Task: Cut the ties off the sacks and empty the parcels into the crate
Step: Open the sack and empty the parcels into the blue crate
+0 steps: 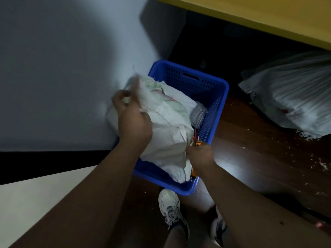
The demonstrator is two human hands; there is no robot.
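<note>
A white woven plastic sack (pixel 166 126) with faded green and red print is held over a blue perforated plastic crate (pixel 202 83) standing on the dark floor beside the wall. Its crumpled body covers most of the crate's opening and overhangs the left rim. A bubble-wrapped parcel (pixel 198 114) is seen inside the crate, against the right wall. A second white woven sack (pixel 293 97) lies well apart to the right.

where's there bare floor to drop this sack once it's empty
Bare floor lies right of the blue crate, short of the second sack. The crate is crowded: the sack held by the left hand and right hand fills it.
</note>
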